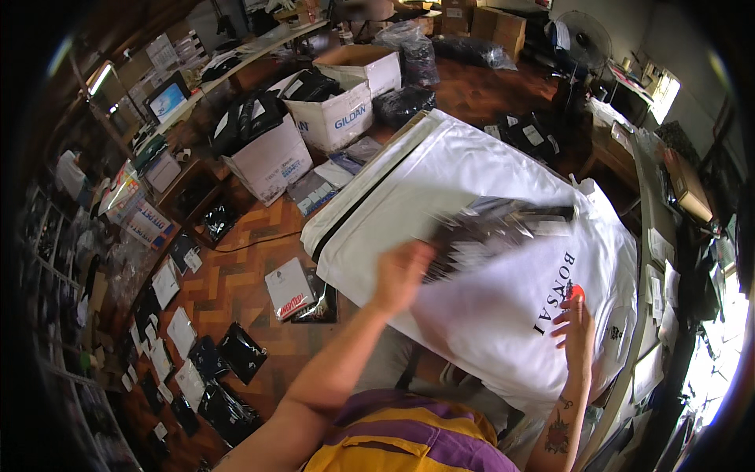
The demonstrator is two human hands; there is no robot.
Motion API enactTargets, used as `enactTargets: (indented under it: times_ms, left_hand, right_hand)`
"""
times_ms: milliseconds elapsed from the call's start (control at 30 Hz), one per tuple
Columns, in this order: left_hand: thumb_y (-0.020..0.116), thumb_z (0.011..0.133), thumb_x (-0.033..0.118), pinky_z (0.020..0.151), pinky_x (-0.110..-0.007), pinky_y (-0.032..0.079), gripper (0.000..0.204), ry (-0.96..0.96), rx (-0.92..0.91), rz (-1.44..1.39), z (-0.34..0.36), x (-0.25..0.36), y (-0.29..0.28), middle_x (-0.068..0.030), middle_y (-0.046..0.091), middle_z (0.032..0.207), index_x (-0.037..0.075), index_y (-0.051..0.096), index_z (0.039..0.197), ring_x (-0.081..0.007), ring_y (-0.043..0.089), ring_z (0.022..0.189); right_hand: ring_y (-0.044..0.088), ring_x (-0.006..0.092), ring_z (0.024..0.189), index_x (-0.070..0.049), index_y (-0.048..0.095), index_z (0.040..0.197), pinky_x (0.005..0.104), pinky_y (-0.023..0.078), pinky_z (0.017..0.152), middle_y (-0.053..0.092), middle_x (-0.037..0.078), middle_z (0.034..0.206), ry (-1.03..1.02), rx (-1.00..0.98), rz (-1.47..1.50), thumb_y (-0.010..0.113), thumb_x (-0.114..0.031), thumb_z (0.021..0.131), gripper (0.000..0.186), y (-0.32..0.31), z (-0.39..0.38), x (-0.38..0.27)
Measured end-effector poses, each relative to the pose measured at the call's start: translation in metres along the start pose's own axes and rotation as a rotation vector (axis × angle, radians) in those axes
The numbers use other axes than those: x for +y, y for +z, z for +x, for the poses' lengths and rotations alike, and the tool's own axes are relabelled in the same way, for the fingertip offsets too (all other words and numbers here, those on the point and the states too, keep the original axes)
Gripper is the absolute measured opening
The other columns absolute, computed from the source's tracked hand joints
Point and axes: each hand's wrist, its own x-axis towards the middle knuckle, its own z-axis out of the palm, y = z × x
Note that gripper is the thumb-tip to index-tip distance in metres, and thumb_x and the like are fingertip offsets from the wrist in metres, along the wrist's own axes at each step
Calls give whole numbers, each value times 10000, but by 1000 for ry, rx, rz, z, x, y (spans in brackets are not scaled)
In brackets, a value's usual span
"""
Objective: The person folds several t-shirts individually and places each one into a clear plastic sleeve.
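Observation:
My left hand (pixel 401 275) is closed at the near left end of a dark item in clear, shiny plastic (pixel 495 232), which looks like a bagged garment. Motion smears both the hand and the bag, and the bag's exact fold cannot be made out. Beneath them a large white cloth (pixel 393 212) with black lettering and a dark stripe along its left side covers a table-like surface. Over the cloth's right part is my right hand (pixel 578 330), its fingers apart and nothing seen in them. A red round spot (pixel 577 292) shows on the cloth by its fingertips.
Several bagged garments (pixel 242 352) lie on the wooden floor to the left. Cartons (pixel 334 118) with black bags stand beyond the cloth's left edge. At the far right are a standing fan (pixel 586 43) and a ledge with papers (pixel 650 370). A monitor (pixel 167 99) stands far left.

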Motion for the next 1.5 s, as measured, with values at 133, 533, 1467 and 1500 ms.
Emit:
enactTargets:
  times_ms: [133,533,1467,1500]
  left_hand:
    - [468,1018,488,901,-317,502,507,-211,600,-690,18,-3,-115,-76,676,1131,41,607,1213,-211,640,984]
    - [543,974,348,520,-303,512,291,-225,1194,-650,-94,-10,-223,-37,692,890,81,636,1041,-179,630,589]
    - [619,914,521,752,-335,426,760,187,85,-185,-98,-2,-29,-76,411,1161,78,280,1430,-167,435,902]
    - [610,904,529,788,-337,413,815,-11,-266,-483,-99,23,-5,-75,375,1178,86,198,1450,-171,408,960]
  right_hand:
    - [614,232,968,-31,658,1100,368,506,820,640,129,1017,-271,204,-86,449,-372,1037,405,-29,3,54]
    - [247,333,1480,-190,443,1484,534,144,1197,309,132,1590,-512,46,-862,618,-411,906,643,11,-23,51]
    - [581,68,692,-38,692,1143,226,484,664,678,27,854,-345,-367,74,755,9,798,355,75,-79,-5]
    - [563,92,660,-49,686,1160,256,495,624,686,35,824,-396,-442,123,786,-87,803,373,77,-84,-15]
